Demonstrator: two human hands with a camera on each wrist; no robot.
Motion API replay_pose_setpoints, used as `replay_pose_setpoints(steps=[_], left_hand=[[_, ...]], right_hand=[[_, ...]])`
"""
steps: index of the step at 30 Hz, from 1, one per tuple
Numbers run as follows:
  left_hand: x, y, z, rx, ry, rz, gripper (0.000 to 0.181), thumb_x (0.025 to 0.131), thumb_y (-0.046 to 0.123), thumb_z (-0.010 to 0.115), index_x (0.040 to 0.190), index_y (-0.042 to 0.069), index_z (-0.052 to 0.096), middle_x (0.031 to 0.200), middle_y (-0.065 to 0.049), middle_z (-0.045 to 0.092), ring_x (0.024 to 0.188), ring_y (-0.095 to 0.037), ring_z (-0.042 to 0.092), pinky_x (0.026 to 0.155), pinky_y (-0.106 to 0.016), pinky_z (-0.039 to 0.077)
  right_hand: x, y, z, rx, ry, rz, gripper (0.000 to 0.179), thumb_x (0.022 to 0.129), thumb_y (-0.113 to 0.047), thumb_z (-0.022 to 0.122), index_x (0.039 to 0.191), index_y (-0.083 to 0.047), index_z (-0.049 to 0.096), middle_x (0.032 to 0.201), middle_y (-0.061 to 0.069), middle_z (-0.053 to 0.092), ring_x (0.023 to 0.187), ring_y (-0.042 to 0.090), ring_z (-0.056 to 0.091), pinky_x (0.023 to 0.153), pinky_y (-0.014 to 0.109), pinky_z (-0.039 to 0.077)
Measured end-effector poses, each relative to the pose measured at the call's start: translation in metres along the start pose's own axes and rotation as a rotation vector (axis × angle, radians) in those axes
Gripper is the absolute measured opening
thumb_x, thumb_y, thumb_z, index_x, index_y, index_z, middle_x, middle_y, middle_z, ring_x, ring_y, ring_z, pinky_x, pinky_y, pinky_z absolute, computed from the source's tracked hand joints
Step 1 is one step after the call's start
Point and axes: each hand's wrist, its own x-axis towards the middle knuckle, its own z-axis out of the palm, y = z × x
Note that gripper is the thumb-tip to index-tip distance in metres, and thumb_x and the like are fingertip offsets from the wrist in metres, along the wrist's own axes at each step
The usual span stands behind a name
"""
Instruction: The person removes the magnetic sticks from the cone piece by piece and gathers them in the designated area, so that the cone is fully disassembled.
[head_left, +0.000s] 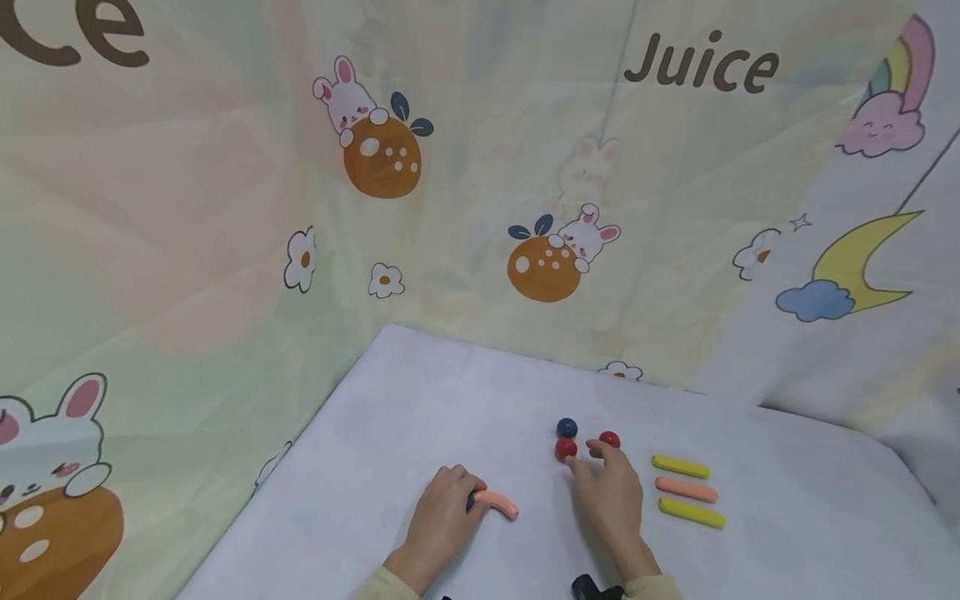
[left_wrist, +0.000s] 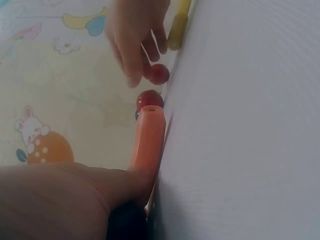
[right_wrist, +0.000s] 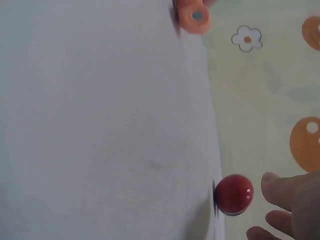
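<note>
My left hand (head_left: 444, 515) grips a dark blue ball (head_left: 470, 502) and a short salmon-coloured stick (head_left: 498, 503) together, low over the white table. The stick's far end has a small hole, and the left wrist view shows it pointing away from the thumb. My right hand (head_left: 611, 496) reaches over the table with parted, bent fingers. Just past its thumb is a red ball (head_left: 566, 449), and a second red ball (head_left: 610, 438) shows behind its fingertips. In the right wrist view a gap separates the fingers from the red ball (right_wrist: 234, 194).
Another dark blue ball (head_left: 567, 427) lies right behind the first red one. To the right of my right hand lie two yellow sticks (head_left: 681, 467) with a salmon stick (head_left: 687, 489) between them. A printed curtain (head_left: 465, 167) hangs behind the white table (head_left: 450, 392).
</note>
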Motion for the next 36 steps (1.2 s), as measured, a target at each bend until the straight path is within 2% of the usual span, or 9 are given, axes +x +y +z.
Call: replay_pose_setpoints(steps=[3, 6, 9, 11, 14, 18, 21, 29, 36], left_hand=[[0.000, 0.002, 0.001, 0.001, 0.008, 0.018, 0.015, 0.082, 0.027, 0.079, 0.085, 0.013, 0.074, 0.078, 0.008, 0.058, 0.072, -0.008, 0.048, 0.065, -0.024, 0.046], [0.000, 0.003, 0.001, 0.002, 0.015, 0.031, 0.015, 0.082, 0.028, 0.079, 0.088, 0.015, 0.074, 0.081, 0.009, 0.059, 0.075, -0.008, 0.052, 0.067, -0.025, 0.048], [0.001, 0.003, 0.001, -0.023, 0.014, 0.066, 0.016, 0.083, 0.029, 0.078, 0.092, 0.017, 0.074, 0.086, 0.010, 0.060, 0.081, -0.008, 0.055, 0.071, -0.025, 0.051], [0.001, 0.003, 0.002, -0.044, 0.007, 0.096, 0.018, 0.083, 0.031, 0.077, 0.095, 0.019, 0.073, 0.090, 0.011, 0.061, 0.085, -0.008, 0.057, 0.074, -0.025, 0.052], [0.001, 0.004, 0.003, -0.068, -0.020, 0.122, 0.024, 0.082, 0.034, 0.078, 0.099, 0.019, 0.072, 0.092, 0.011, 0.061, 0.088, -0.008, 0.058, 0.076, -0.025, 0.052], [0.001, 0.004, 0.004, -0.049, -0.111, 0.098, 0.038, 0.076, 0.042, 0.082, 0.104, 0.020, 0.070, 0.094, 0.013, 0.059, 0.088, -0.007, 0.054, 0.077, -0.026, 0.050], [0.002, 0.003, 0.004, -0.032, -0.175, 0.077, 0.041, 0.074, 0.045, 0.082, 0.104, 0.020, 0.069, 0.094, 0.013, 0.057, 0.087, -0.006, 0.051, 0.076, -0.026, 0.048], [0.005, 0.005, 0.001, -0.014, -0.210, -0.002, 0.042, 0.076, 0.045, 0.081, 0.106, 0.017, 0.070, 0.093, 0.011, 0.058, 0.086, -0.006, 0.052, 0.073, -0.025, 0.048], [0.004, 0.006, 0.000, -0.057, -0.231, -0.031, 0.043, 0.077, 0.043, 0.081, 0.110, 0.016, 0.071, 0.094, 0.010, 0.059, 0.085, -0.006, 0.050, 0.074, -0.025, 0.047]], right_hand=[[-0.020, -0.006, -0.005, -0.013, -0.042, -0.040, 0.036, 0.086, -0.023, 0.074, 0.118, -0.010, 0.066, 0.107, 0.009, 0.066, 0.105, 0.029, 0.058, 0.091, 0.050, 0.046], [-0.043, -0.016, -0.005, -0.022, -0.188, -0.102, 0.029, 0.085, -0.029, 0.076, 0.109, -0.015, 0.071, 0.089, -0.003, 0.065, 0.085, 0.018, 0.057, 0.076, 0.036, 0.050], [-0.060, -0.023, -0.003, -0.013, -0.318, -0.200, 0.026, 0.081, -0.034, 0.079, 0.099, -0.017, 0.073, 0.076, -0.010, 0.059, 0.068, 0.010, 0.050, 0.061, 0.024, 0.044], [-0.066, -0.024, -0.002, -0.021, -0.350, -0.242, 0.024, 0.079, -0.035, 0.080, 0.095, -0.017, 0.073, 0.073, -0.012, 0.057, 0.063, 0.007, 0.047, 0.056, 0.022, 0.040], [-0.069, -0.023, -0.001, -0.055, -0.316, -0.240, 0.020, 0.079, -0.032, 0.080, 0.090, -0.016, 0.073, 0.069, -0.013, 0.056, 0.061, 0.006, 0.045, 0.055, 0.022, 0.038], [-0.067, -0.019, -0.002, -0.104, -0.260, -0.144, 0.016, 0.080, -0.028, 0.078, 0.088, -0.015, 0.073, 0.068, -0.009, 0.055, 0.062, 0.009, 0.046, 0.056, 0.025, 0.039], [-0.065, -0.014, -0.006, -0.124, -0.255, -0.086, 0.015, 0.081, -0.026, 0.078, 0.088, -0.014, 0.072, 0.069, -0.007, 0.055, 0.064, 0.012, 0.047, 0.058, 0.027, 0.041], [-0.063, 0.013, -0.031, -0.110, -0.214, -0.017, 0.021, 0.082, -0.025, 0.078, 0.096, -0.010, 0.071, 0.073, -0.005, 0.056, 0.064, 0.013, 0.047, 0.056, 0.026, 0.038], [-0.059, 0.044, -0.049, -0.040, -0.192, 0.055, 0.026, 0.086, -0.024, 0.076, 0.106, -0.009, 0.072, 0.079, -0.004, 0.062, 0.071, 0.014, 0.051, 0.060, 0.027, 0.043]])
